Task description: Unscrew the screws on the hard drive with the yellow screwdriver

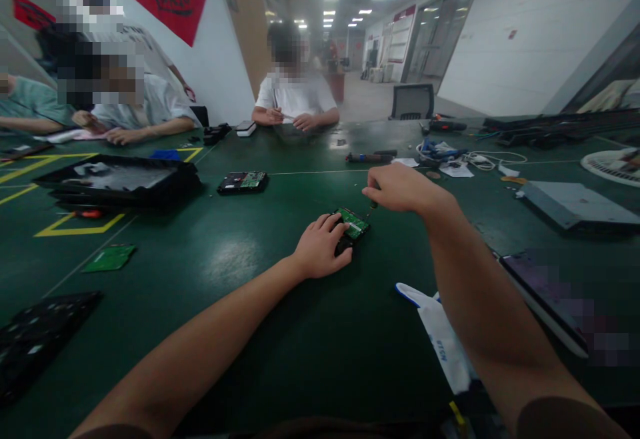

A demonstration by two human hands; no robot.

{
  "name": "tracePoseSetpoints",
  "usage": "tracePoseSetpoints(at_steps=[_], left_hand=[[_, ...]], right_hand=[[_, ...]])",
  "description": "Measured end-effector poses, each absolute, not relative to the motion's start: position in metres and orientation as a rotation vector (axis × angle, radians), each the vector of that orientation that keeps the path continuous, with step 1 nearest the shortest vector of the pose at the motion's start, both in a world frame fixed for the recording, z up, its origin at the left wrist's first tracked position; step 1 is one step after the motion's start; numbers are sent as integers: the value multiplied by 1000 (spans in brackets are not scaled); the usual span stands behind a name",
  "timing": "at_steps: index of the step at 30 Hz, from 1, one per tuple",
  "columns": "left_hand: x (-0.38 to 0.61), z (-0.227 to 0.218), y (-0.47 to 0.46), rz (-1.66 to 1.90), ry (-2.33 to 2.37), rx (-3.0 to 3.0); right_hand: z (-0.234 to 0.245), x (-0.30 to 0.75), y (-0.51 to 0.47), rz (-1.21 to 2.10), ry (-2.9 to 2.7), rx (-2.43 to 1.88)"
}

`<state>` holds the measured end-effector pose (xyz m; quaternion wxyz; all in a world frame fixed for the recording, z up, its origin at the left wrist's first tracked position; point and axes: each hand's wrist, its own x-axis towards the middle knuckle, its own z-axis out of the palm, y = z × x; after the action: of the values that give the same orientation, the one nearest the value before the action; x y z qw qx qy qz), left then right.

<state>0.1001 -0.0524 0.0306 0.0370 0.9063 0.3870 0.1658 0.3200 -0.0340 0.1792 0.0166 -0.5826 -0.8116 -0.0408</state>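
Observation:
A small black device with a green circuit board on top lies on the dark green table. My left hand rests on its near left side, fingers curled over it. My right hand hovers just above and right of it, closed in a pinch around a thin dark tool whose tip points down at the board's right edge.
A second board-topped device and a black tray lie left. A loose green board, a keyboard part, a white glove, a grey panel, cables. Several people sit across the table.

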Motion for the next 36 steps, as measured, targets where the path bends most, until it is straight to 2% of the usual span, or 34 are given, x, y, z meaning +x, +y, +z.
tracePoseSetpoints(at_steps=[6,12,18,24,30,36], left_hand=[[100,32,-53,508,1179,2794],[100,33,-54,494,1192,2799],[100,31,-53,507,1196,2801],[100,31,-53,514,1185,2793],[100,31,-53,514,1191,2806],[100,32,-54,507,1189,2795]], right_hand=[[179,325,-32,83,-2641,-1570],[180,323,-32,-156,-2554,-1776],[180,323,-32,12,-2617,-1643],[181,323,-32,-162,-2516,-1922],[182,323,-34,41,-2665,-1596],[180,324,-34,-135,-2519,-1867]])
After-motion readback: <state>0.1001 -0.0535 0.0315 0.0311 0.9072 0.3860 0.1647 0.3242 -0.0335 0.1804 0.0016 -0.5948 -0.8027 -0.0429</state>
